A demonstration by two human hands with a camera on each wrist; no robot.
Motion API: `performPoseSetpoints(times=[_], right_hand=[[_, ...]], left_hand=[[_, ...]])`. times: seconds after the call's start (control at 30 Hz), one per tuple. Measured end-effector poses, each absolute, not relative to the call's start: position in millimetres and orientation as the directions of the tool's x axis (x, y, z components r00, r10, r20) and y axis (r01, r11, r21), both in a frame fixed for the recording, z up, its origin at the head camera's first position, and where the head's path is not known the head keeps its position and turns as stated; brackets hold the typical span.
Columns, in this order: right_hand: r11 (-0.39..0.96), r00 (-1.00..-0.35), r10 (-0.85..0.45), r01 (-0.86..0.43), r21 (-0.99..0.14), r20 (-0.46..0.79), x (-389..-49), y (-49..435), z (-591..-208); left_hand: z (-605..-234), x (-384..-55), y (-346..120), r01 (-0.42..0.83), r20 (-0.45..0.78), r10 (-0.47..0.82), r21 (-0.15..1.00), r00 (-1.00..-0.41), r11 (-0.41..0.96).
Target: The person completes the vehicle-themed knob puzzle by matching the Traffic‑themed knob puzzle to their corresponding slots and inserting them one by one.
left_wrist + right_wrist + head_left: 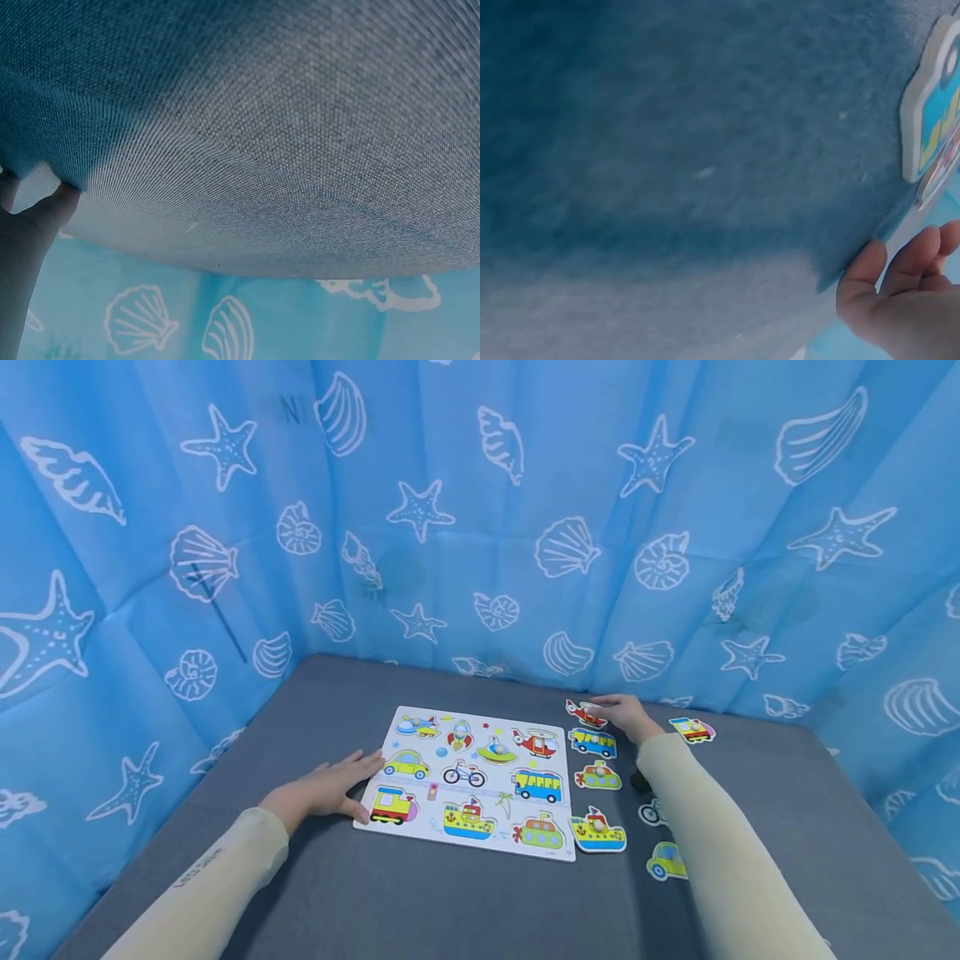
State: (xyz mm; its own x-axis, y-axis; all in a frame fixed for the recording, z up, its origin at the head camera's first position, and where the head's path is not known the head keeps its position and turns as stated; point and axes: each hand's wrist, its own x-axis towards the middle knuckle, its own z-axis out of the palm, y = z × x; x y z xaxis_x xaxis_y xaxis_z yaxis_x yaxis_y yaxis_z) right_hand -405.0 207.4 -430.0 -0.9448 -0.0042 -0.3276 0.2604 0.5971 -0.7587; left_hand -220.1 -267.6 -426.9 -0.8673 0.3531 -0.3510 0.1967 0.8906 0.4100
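Hands, both bare. Left hand (333, 787) flat and spread, thumb well away from the fingers, tips at the left edge of the board (498, 837); it grips nothing and seems merely to steady it. Right hand (630, 717) at the helicopter piece (581, 713), which lies at the far end of a column of loose pieces, just right of the board. Its fingers are half bent, thumb apart; whether any fingertip bears on the piece I cannot tell from where I stand.

Handling, by judgement: helicopter piece probably thin wood, light, stiff, faintly slick on its printed face; sturdy, though the narrow tail could chip if knocked. Bus piece (588, 746), next in the column, carries a small knob (595, 738); the helicopter likely has one too, and pinching that between thumb and forefinger looks the surest hold, the rim being low. Board likely stiff, apt to slide unless pressed.

Outward: submarine piece (592, 779) and ship piece (597, 839) nearer the person. Train piece (686, 731) right of the right hand; bicycle piece (650, 813) and car piece (663, 864) partly hidden by the right sleeve (720, 835). Grey counter (420, 902) beneath; blue curtain (450, 585) behind, shells and starfish.
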Motion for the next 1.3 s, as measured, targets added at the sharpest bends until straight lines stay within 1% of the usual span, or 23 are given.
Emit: performPoseSetpoints(times=[0.17, 0.4, 0.67, 0.93, 1.13, 1.3], right_hand=[[0.601, -0.94, -0.014, 0.265, -0.754, -0.341, -408, 206, -434], [0.609, -0.929, 0.054, 0.321, -0.726, -0.366, -410, 197, -434], [0.569, -0.923, 0.091, 0.357, -0.74, -0.374, -415, 192, -432], [0.576, -0.913, 0.122, 0.384, -0.721, -0.389, -418, 194, -436], [0.568, -0.922, 0.094, 0.36, -0.74, -0.376, -419, 200, -436], [0.548, -0.922, 0.065, 0.353, -0.759, -0.382, -408, 205, -431]], left_hand=[[-426, -220, -265, 0.185, -0.361, 0.34, 0.4, -0.868, 0.898], [-426, -220, -263, 0.175, -0.369, 0.325, 0.386, -0.871, 0.906], [-424, -220, -264, 0.179, -0.363, 0.327, 0.384, -0.873, 0.906], [-425, -220, -264, 0.176, -0.367, 0.327, 0.387, -0.871, 0.905], [-426, -220, -266, 0.178, -0.367, 0.325, 0.382, -0.872, 0.907], [-427, -220, -266, 0.189, -0.361, 0.338, 0.389, -0.869, 0.902]])
